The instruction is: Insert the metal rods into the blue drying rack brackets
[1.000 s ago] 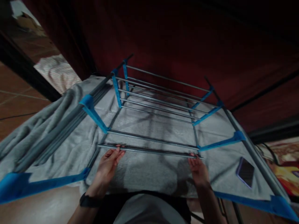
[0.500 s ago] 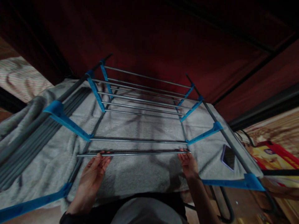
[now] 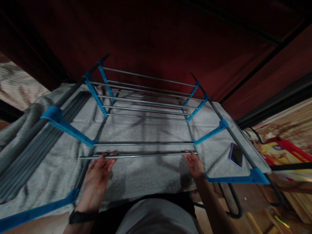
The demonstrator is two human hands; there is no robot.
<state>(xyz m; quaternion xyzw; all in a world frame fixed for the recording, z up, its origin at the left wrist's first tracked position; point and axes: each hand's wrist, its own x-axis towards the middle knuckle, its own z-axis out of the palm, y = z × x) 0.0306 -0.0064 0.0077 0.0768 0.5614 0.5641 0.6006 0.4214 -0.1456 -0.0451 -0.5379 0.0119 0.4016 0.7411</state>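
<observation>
A grey metal tube [image 3: 148,155] runs crosswise in front of me, held at both ends. Near its left end my left hand [image 3: 100,167] has its fingers closed round it. At the other end my right hand [image 3: 194,164] pinches it. Just beyond it, another crossbar [image 3: 146,143] is fitted between the blue plastic brackets [image 3: 70,127] of a partly assembled rack. Farther off, several crossbars [image 3: 148,102] join more blue brackets [image 3: 96,93]. The left end of the held tube sticks out past the rack's lower left pole.
Several loose grey tubes [image 3: 46,152] lie at the left on a grey blanket [image 3: 141,182]. A phone [image 3: 236,155] rests on the blanket at the right. Beyond it are a red and yellow package [image 3: 284,151] and a dark red panel [image 3: 146,35] behind the rack.
Both hands have moved slightly away from me with the tube, which now tilts a little, its right end higher in view. The view has also shifted slightly.
</observation>
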